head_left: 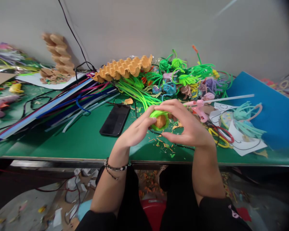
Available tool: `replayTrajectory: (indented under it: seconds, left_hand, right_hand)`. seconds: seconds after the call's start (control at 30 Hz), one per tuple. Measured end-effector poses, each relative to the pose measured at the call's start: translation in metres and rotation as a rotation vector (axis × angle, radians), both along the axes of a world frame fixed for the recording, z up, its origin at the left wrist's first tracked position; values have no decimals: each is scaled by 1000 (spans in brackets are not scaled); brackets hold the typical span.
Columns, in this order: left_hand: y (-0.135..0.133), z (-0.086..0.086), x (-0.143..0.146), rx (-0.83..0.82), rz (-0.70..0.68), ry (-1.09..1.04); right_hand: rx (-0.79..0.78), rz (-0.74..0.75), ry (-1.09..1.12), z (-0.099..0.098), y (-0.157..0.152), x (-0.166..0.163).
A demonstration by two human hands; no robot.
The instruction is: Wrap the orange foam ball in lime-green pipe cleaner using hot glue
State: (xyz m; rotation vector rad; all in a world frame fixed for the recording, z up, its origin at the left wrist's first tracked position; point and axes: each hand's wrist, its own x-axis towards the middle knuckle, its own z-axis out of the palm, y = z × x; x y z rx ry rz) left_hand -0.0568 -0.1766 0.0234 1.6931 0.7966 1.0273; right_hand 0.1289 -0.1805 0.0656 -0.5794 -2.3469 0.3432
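A small cardboard egg-carton cup, its rim wrapped in fuzzy bright green pipe cleaner, is held above the table with its hollow towards me. My left hand grips its left side, thumb at the rim and fingers behind. From the right, my right hand curves its fingers over the top and far side of the cup, while its thumb stays apart below. The far fingertips are partly hidden. Just beyond lies a bundle of green pipe cleaners. A pink hot glue gun with a clear glue stick rests behind my right hand.
A black phone lies left of my hands. Behind are an egg tray and piled pipe-cleaner pieces. Scissors, paper cutouts and a blue board are right. Long pipe cleaners stretch left.
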Motion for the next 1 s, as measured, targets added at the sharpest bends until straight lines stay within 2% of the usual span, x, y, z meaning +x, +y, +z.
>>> replayTrajectory:
  seconds: [0.1, 0.2, 0.5, 0.7, 0.83, 1.0]
  left_hand:
    - [-1, 4, 1, 99, -10, -16]
    - [-4, 9, 3, 181, 45, 36]
    - [-17, 16, 7, 334, 177, 215]
    - [-20, 22, 10, 487, 229, 358]
    - [-19, 21, 7, 446, 200, 327]
    - [-6, 9, 3, 201, 78, 59]
  right_hand:
    - [-126, -102, 222, -2, 0, -1]
    - [-181, -215, 317, -6, 0, -4]
    - [15, -325, 302, -6, 1, -12]
    - [37, -399, 286, -5, -8, -18]
    - [-5, -404, 310, -6, -8, -22]
    - [-123, -326, 372, -9, 0, -17]
